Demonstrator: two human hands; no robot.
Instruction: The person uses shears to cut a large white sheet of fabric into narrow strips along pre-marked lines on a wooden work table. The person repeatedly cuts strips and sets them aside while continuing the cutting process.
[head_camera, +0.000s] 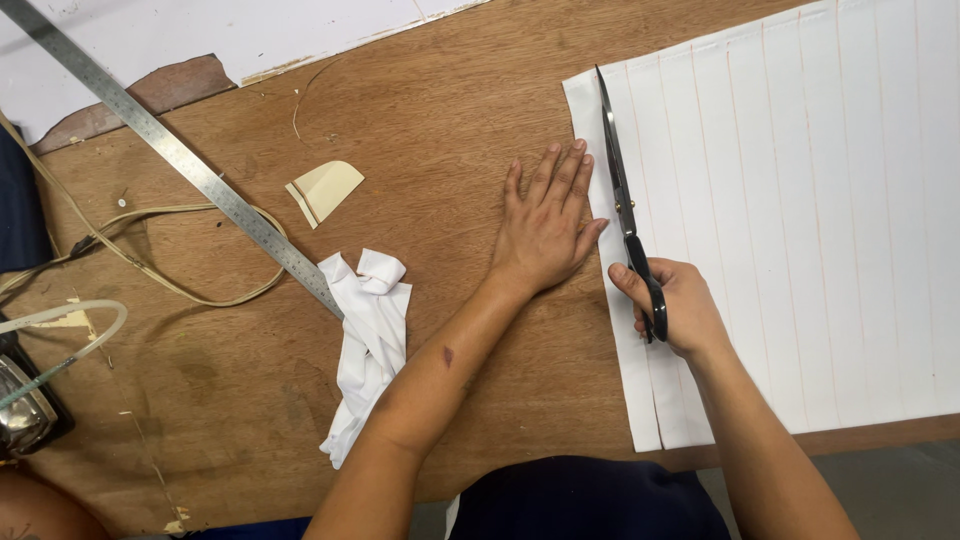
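Note:
A sheet of white fabric (800, 200) marked with faint parallel lines lies on the right of the wooden table (450, 110). My right hand (675, 305) grips the handles of long black scissors (622, 195), whose blades run along the second line from the sheet's left edge. A narrow strip at that edge is cut free from the near end up to my hand. My left hand (545, 225) lies flat with fingers spread, its fingertips resting on the sheet's left edge beside the blades.
A long steel ruler (180, 155) lies diagonally at the left. Near it are a crumpled white cloth piece (370, 345), a small cream card (328, 188), a beige cord (160, 275) and an iron (25, 410) at the left edge. White paper (200, 35) covers the far left corner.

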